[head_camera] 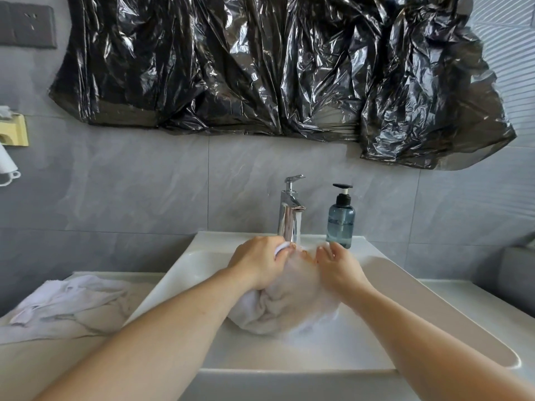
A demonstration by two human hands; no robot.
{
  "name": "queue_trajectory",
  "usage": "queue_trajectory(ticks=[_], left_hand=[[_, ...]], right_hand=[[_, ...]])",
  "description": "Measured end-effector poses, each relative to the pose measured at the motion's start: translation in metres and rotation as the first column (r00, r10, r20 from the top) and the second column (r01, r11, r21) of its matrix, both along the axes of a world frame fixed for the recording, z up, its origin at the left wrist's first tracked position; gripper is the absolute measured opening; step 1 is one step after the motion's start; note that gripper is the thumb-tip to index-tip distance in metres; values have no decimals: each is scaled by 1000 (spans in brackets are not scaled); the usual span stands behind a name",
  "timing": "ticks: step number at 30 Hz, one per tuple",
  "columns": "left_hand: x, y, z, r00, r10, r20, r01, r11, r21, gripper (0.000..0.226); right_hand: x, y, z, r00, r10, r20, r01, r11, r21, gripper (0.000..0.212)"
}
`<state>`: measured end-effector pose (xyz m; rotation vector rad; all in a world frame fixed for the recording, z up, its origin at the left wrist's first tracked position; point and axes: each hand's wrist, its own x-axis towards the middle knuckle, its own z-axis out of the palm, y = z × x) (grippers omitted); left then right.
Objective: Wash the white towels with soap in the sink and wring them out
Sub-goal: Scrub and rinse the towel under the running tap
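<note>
Hands (257, 263) (338, 267) reach forward, both gripping bunched white towel (289, 302) over sink (434, 308).

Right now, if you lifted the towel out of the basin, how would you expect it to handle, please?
Probably floppy: the white towel sags in soft folds between the left hand and right hand. Likely heavy for its size, since it sits under the faucet in the sink and looks soaked. It may drip.

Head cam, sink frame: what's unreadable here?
- Head view: the mirror or wall area is covered by black plastic sheeting.
- The sink drain is hidden under the towel.
- Right hand grip is motion-blurred.
- Water flow from the faucet is unclear.
</note>
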<state>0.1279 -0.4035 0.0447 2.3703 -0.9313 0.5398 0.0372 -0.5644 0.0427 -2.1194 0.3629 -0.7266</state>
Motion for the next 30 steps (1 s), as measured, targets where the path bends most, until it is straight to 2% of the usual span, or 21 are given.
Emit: queue_trajectory(ticks=[3, 6, 8, 11, 12, 16, 18, 21, 22, 25, 27, 29, 30], left_hand=[[-8, -5, 4, 998, -5, 68, 6, 1000, -18, 35], [-9, -7, 6, 1000, -6, 25, 8, 998, -62, 44], [-5, -7, 4, 1000, 2, 16, -1, 996, -84, 53], [3, -3, 5, 1000, 21, -20, -23, 994, -105, 61], [6, -1, 6, 998, 34, -45, -39, 992, -124, 62], [8, 7, 11, 986, 39, -162, -79, 966, -248, 59], [2, 11, 13, 986, 46, -160, -74, 981, -177, 56], [-14, 12, 15, 996, 55, -70, -58, 998, -40, 45], [-18, 12, 13, 996, 45, -83, -44, 999, 11, 46], [-28, 12, 0, 965, -32, -260, 90, 973, 214, 45], [-26, 11, -7, 954, -79, -290, 160, 950, 269, 32], [-18, 9, -7, 969, -81, -233, 125, 976, 180, 18], [-13, 9, -6, 972, -80, -223, 103, 990, 97, 24]], right_hand=[[-7, 15, 4, 984, 148, -100, -145, 989, 43, 50], [-18, 20, 8, 926, 269, -265, -242, 962, 131, 73], [-23, 20, 7, 896, 277, -347, -269, 961, 72, 60], [-18, 18, 4, 895, 163, -416, -243, 959, -148, 25], [-14, 16, 3, 906, 148, -397, -228, 960, -163, 22], [-4, 10, 4, 964, 189, -187, -190, 982, 15, 22], [-3, 8, 5, 975, 187, -117, -184, 982, 41, 27], [-5, 6, 5, 990, 137, -11, -137, 989, 51, 23], [-6, 5, 5, 993, 115, 35, -117, 991, 68, 21], [-7, 4, 7, 980, 109, 168, -132, 982, 136, 11], [-5, 3, 7, 966, 137, 218, -181, 964, 196, 9], [-4, 2, 6, 969, 153, 191, -195, 955, 224, 12], [-5, 2, 5, 974, 168, 154, -202, 949, 242, 19]])
